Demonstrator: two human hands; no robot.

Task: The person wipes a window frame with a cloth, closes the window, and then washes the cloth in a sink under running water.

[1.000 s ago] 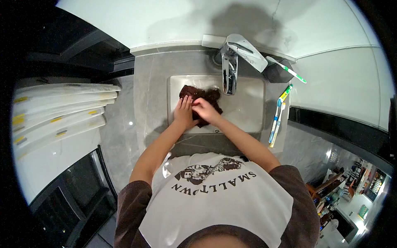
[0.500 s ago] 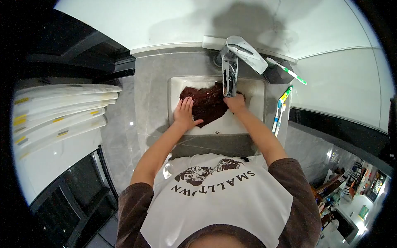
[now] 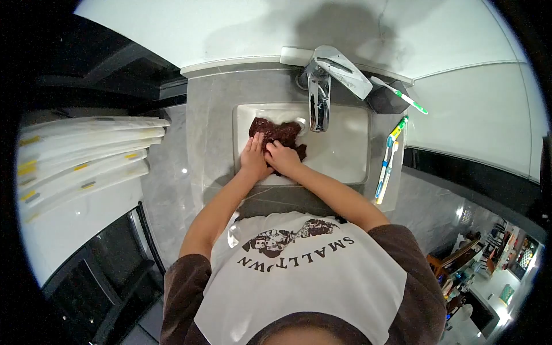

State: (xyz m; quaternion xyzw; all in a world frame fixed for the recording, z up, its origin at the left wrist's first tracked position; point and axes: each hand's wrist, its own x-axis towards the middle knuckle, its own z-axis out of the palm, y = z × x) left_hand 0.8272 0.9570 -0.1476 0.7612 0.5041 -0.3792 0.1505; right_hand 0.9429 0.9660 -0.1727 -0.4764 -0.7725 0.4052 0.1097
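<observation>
A wet, dark brown cloth point(image 3: 276, 131) lies bunched in the left half of the white sink point(image 3: 339, 164). On its near left part rests my left hand point(image 3: 253, 159), flat, with the fingers stretched out. My right hand point(image 3: 283, 158) is right beside it, its fingers curled into a fold of the cloth. Parts of the cloth are hidden under both hands.
A chrome faucet point(image 3: 319, 103) reaches over the sink's back edge. Toothbrushes point(image 3: 387, 164) lie on the grey counter point(image 3: 211, 132) at right, near a dark cup point(image 3: 385, 102) with another brush across it. A white pleated curtain point(image 3: 92, 144) hangs at left.
My right hand has moved left from under the faucet to beside my left hand, bringing the cloth's right side with it. The cloth, spread wider before, is now bunched.
</observation>
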